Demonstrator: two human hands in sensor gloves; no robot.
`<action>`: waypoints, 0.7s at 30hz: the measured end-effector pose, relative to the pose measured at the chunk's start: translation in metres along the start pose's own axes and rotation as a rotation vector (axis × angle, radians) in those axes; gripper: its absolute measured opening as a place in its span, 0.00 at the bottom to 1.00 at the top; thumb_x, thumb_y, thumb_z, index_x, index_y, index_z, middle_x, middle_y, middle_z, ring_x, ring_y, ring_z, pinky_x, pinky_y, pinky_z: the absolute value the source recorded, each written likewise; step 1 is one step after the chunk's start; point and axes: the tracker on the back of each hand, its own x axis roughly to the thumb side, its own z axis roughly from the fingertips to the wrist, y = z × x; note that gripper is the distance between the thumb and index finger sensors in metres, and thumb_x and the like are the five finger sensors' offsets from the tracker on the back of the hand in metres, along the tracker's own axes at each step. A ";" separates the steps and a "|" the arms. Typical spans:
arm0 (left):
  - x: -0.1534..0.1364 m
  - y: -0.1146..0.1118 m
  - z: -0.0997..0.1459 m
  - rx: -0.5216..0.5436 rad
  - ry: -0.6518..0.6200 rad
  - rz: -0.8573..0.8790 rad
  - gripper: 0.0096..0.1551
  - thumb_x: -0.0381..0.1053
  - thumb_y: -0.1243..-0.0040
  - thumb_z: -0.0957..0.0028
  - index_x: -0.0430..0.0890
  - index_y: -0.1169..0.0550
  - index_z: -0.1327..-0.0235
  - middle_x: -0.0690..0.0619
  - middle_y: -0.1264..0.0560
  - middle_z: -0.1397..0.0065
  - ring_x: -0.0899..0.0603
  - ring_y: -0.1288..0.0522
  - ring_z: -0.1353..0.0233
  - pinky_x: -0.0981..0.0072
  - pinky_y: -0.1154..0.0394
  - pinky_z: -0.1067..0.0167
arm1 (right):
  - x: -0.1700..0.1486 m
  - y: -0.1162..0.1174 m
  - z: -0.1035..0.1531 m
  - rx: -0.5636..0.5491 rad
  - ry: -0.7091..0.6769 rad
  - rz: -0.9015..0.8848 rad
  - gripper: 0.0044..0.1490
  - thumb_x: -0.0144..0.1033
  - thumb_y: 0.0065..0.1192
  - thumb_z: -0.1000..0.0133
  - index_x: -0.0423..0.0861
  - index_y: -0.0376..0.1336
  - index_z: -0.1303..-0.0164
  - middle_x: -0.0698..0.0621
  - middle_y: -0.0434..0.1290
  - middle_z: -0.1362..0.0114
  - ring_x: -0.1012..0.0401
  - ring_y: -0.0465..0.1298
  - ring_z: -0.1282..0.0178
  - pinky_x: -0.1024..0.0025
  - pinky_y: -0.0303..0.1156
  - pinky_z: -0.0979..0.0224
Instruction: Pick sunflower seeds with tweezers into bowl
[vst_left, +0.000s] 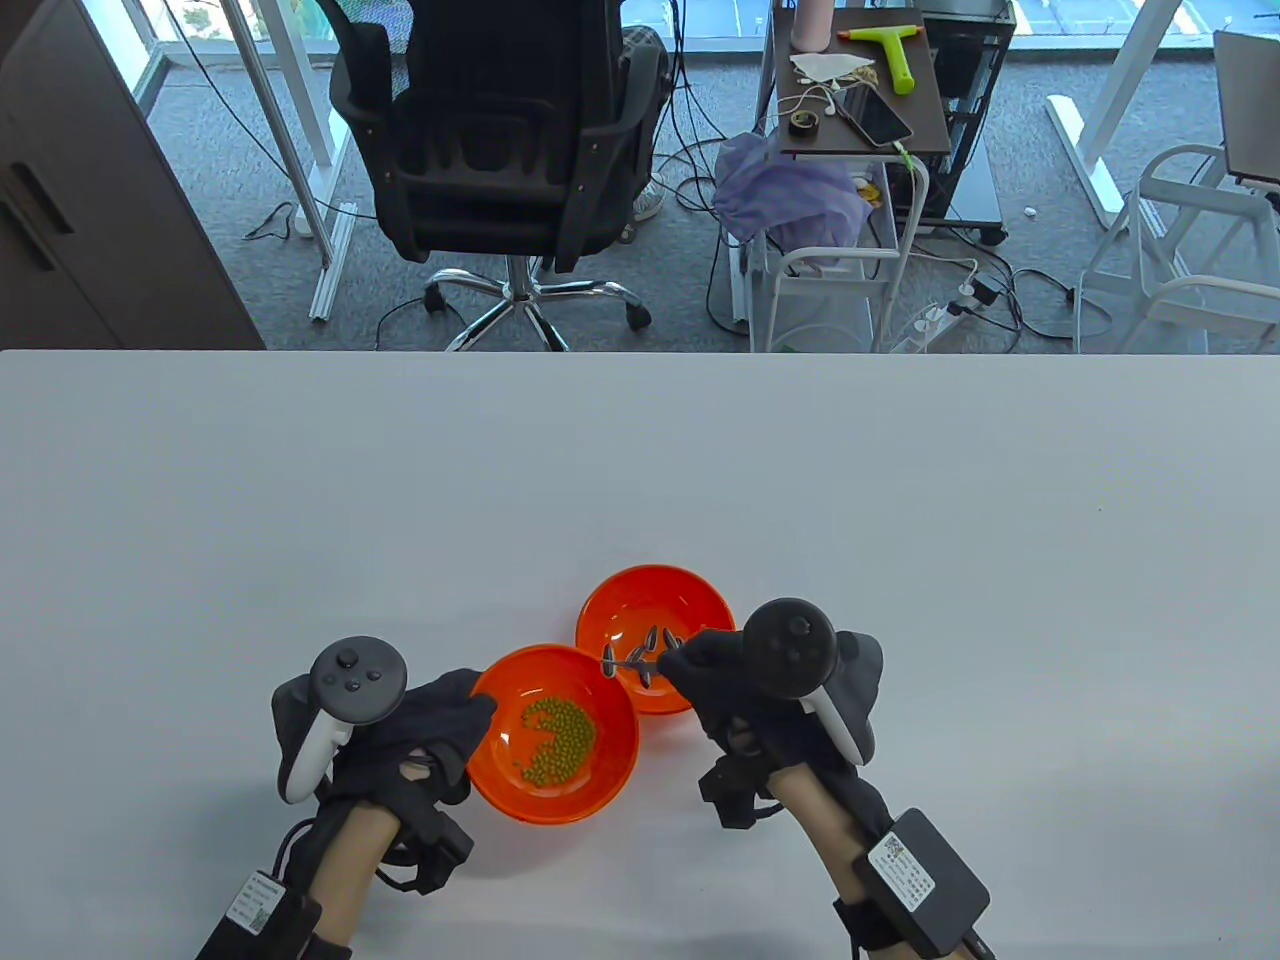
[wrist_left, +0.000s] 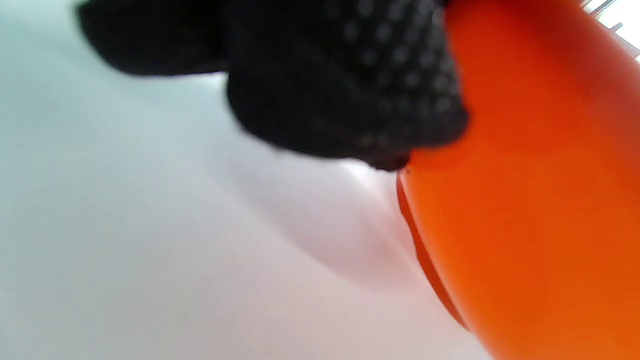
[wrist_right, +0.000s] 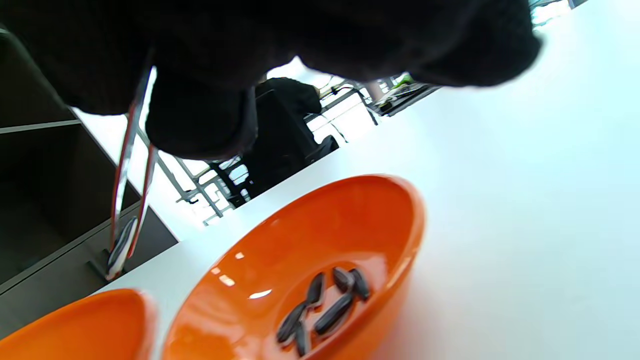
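My right hand (vst_left: 690, 662) pinches metal tweezers (vst_left: 635, 660), whose tips grip one striped sunflower seed (vst_left: 607, 661) above the meeting rims of two orange bowls. The far bowl (vst_left: 655, 585) holds several sunflower seeds (vst_left: 655, 640). The near bowl (vst_left: 560, 812) holds green beans (vst_left: 556, 740). My left hand (vst_left: 475, 715) holds the near bowl's left rim. In the right wrist view the tweezers (wrist_right: 131, 195) hang left with the seed (wrist_right: 120, 247) at their tips, above and left of the seed bowl (wrist_right: 360, 210). In the left wrist view my fingers (wrist_left: 350, 80) rest on the bowl wall (wrist_left: 530, 210).
The white table (vst_left: 900, 520) spreads around the bowls. Beyond its far edge stand a black office chair (vst_left: 500, 150) and a small side table (vst_left: 860, 90) with a phone and tools.
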 end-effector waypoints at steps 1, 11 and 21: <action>0.000 0.000 0.000 0.000 0.001 0.001 0.27 0.56 0.40 0.49 0.45 0.19 0.41 0.49 0.11 0.68 0.52 0.14 0.80 0.60 0.14 0.72 | -0.006 0.000 -0.003 -0.007 0.025 0.003 0.20 0.56 0.75 0.63 0.53 0.86 0.78 0.65 0.80 0.79 0.64 0.80 0.83 0.65 0.83 0.58; -0.001 0.001 -0.001 -0.001 0.007 0.000 0.27 0.56 0.40 0.49 0.45 0.19 0.41 0.49 0.11 0.68 0.52 0.14 0.80 0.60 0.14 0.72 | -0.030 0.012 -0.018 -0.016 0.117 0.119 0.21 0.57 0.75 0.63 0.54 0.86 0.78 0.66 0.80 0.79 0.64 0.80 0.83 0.65 0.83 0.58; -0.002 0.003 -0.001 0.008 0.013 0.012 0.27 0.56 0.40 0.49 0.45 0.19 0.41 0.49 0.11 0.68 0.52 0.14 0.80 0.60 0.14 0.72 | -0.035 0.009 -0.020 -0.022 0.129 0.096 0.22 0.56 0.74 0.62 0.53 0.85 0.72 0.65 0.80 0.76 0.64 0.81 0.79 0.63 0.82 0.53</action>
